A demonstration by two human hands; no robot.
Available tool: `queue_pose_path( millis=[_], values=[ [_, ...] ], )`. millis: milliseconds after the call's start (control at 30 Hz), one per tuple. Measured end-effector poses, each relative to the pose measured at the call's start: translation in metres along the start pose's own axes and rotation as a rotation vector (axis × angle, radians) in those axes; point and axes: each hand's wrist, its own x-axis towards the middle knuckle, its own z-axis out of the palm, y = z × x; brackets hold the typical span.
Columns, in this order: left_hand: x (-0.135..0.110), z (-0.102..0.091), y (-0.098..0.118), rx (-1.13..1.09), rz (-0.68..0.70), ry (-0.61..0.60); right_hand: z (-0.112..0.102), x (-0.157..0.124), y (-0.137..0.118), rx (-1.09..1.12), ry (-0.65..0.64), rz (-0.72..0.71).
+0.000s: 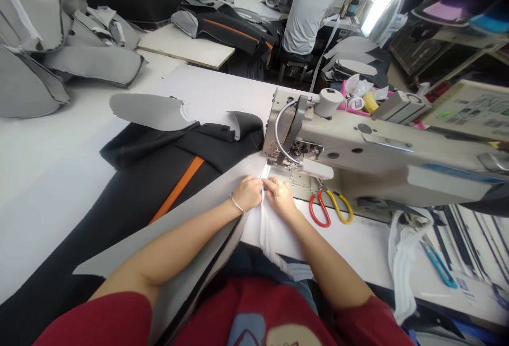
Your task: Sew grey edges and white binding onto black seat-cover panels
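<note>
My left hand (248,192) is closed at the edge of a grey fabric panel (210,192), just in front of the sewing machine's (286,128) presser area. Close beside it, my right hand (279,196) pinches a white strip (264,224) that runs from under the needle area down toward my lap. The fingertips of both hands nearly meet on the strip and the fabric edge. To the left, a black fabric piece (139,192) with an orange stripe (178,187) lies under the grey panel. Scissors (330,205) with red and yellow handles rest right of my right hand.
Stacks of grey cut pieces (95,65) lie at the back left. A cone-shaped white thread spool (328,103) sits on the machine. Blue-handled snips (439,264) and a white mask (403,266) are at right. A person in a white shirt (308,6) is seen behind.
</note>
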Motion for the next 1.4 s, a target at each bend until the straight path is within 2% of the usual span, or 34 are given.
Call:
queue_pose_path(
  millis=[133,333,500,633,733,833,867,900,1000,1033,1067,1100,1167,1267,1333,1400],
  values=[
    [0.016,0.002,0.002,0.021,-0.047,-0.03,-0.004,0.009,0.004,-0.074,-0.028,0.009],
    [0.034,0.007,0.003,0.035,-0.123,0.004,-0.005,0.017,0.01,-0.056,-0.017,0.063],
    [0.047,0.01,0.0,0.016,-0.165,0.049,-0.003,0.017,0.015,0.077,0.046,0.099],
    [0.052,0.001,0.003,-0.001,-0.216,0.056,-0.003,0.018,0.021,0.256,0.111,0.139],
    [0.038,-0.014,0.011,-0.049,-0.215,-0.063,-0.015,0.013,0.018,0.439,0.188,0.198],
    [0.009,-0.031,0.014,-0.08,-0.278,-0.246,-0.035,-0.004,0.0,0.543,0.272,0.24],
    [0.0,-0.037,0.013,-0.118,-0.322,-0.299,-0.04,-0.012,-0.009,0.58,0.255,0.244],
    [-0.007,-0.044,0.01,-0.175,-0.371,-0.345,-0.044,-0.02,-0.019,0.662,0.184,0.266],
    [-0.014,-0.069,-0.002,-0.4,-0.495,-0.414,-0.042,-0.036,-0.05,1.2,-0.214,0.523],
    [-0.012,-0.078,-0.006,-0.463,-0.518,-0.4,-0.037,-0.036,-0.058,1.402,-0.324,0.626],
    [-0.008,-0.087,-0.007,-0.516,-0.529,-0.375,-0.03,-0.033,-0.064,1.581,-0.374,0.698],
    [-0.003,-0.095,-0.007,-0.559,-0.529,-0.347,-0.021,-0.027,-0.069,1.732,-0.36,0.732],
    [0.007,-0.106,-0.003,-0.605,-0.521,-0.3,-0.005,-0.009,-0.075,1.938,-0.217,0.696],
    [0.012,-0.115,0.001,-0.626,-0.546,-0.313,0.016,0.021,-0.078,2.071,0.005,0.612],
    [0.006,-0.12,-0.008,-0.601,-0.577,-0.3,0.024,0.033,-0.079,2.116,0.084,0.641],
    [-0.009,-0.125,-0.026,-0.469,-0.56,-0.215,0.028,0.037,-0.079,2.142,0.174,0.672]
  ],
)
